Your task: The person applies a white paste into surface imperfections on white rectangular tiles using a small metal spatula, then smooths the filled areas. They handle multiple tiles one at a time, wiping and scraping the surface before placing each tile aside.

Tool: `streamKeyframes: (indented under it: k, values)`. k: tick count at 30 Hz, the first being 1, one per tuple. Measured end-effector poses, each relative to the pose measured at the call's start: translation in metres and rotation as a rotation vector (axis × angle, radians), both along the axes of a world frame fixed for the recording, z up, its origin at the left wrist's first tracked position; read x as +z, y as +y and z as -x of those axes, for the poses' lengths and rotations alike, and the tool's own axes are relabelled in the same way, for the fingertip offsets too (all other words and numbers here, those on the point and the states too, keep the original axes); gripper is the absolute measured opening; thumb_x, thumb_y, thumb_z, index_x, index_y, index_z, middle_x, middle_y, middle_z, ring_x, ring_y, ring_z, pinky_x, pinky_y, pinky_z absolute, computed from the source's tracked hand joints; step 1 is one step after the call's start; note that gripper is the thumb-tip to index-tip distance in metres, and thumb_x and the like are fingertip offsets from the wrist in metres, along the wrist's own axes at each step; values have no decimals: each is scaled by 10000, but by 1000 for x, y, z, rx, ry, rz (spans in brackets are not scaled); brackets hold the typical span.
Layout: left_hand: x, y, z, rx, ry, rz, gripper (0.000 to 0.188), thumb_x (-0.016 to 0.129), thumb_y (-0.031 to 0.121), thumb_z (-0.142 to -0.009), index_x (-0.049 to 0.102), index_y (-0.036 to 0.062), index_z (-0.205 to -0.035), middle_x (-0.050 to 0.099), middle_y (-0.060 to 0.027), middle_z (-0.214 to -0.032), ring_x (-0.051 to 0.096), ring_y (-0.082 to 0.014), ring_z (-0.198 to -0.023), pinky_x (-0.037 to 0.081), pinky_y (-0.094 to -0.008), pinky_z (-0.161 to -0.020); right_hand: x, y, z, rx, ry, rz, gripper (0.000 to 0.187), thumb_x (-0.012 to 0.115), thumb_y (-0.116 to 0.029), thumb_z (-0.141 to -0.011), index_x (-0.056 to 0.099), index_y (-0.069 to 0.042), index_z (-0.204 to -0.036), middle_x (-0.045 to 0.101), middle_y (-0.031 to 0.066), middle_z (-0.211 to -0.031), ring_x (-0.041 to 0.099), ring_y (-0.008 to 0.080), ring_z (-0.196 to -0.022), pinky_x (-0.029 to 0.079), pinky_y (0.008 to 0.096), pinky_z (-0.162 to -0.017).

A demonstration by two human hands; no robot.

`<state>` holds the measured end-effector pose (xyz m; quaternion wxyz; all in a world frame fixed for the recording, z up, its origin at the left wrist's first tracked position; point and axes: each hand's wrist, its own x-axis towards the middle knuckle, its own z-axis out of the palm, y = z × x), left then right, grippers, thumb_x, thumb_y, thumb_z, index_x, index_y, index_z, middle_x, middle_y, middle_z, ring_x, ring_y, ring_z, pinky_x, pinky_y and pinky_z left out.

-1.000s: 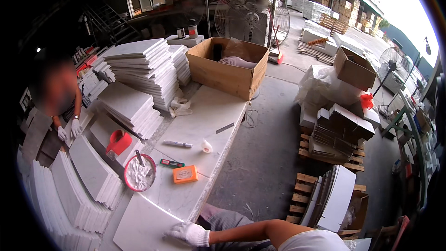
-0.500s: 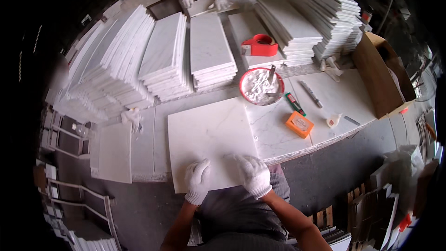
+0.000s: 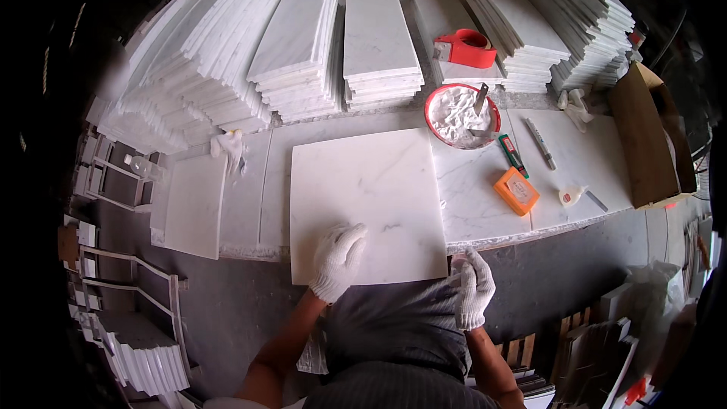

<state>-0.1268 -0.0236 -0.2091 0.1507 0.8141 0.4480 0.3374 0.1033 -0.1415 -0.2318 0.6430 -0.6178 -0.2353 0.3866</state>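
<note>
At the near edge of the desk (image 3: 485, 204): white marble slab (image 3: 367, 201), lying flat, overhanging toward the person; left hand (image 3: 338, 260) now further onto it, fingers flat, gripping nothing; right hand (image 3: 473, 288) shifted off to its right corner, fingers loosely curled, empty

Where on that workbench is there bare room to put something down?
Bare bench lies left of the big white slab, past the rag. A small patch sits between the orange block and red bowl. The back is crowded with tile stacks.
</note>
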Motion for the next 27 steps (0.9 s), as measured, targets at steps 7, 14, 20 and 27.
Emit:
streamKeyframes:
  k: [7,14,20,27]
  values:
    - [-23,133,-26,-1,468,-166,535,569,372,-926,493,69,-1360,501,-153,-1394,421,-338,-1326,282,-475,-1121,-32,-34,-23,-17,94,107,313,545,-115,-968,587,17,-1249,679,66,-871,558,84,-639,470,226,-616]
    - [-21,62,-144,-579,437,-122,664,464,531,-927,421,87,-1420,398,-134,-1484,315,-286,-1406,184,-456,-1183,-45,-40,-28,-118,305,147,329,552,-154,-970,576,24,-1246,669,70,-947,579,95,-710,486,235,-651]
    - [0,-54,-108,-787,8,130,477,690,300,-840,581,127,-1270,568,-72,-1279,515,-243,-1220,379,-400,-1087,-67,-47,-31,-91,409,104,311,549,-153,-974,574,40,-1216,659,73,-1013,605,119,-848,498,256,-752]
    - [8,-114,-4,-322,-255,927,231,637,216,-932,648,43,-1084,674,-93,-1007,652,-213,-934,501,-329,-805,-39,-18,-11,271,153,38,457,514,-240,-996,494,70,-1332,651,117,-1070,609,156,-880,493,273,-818]
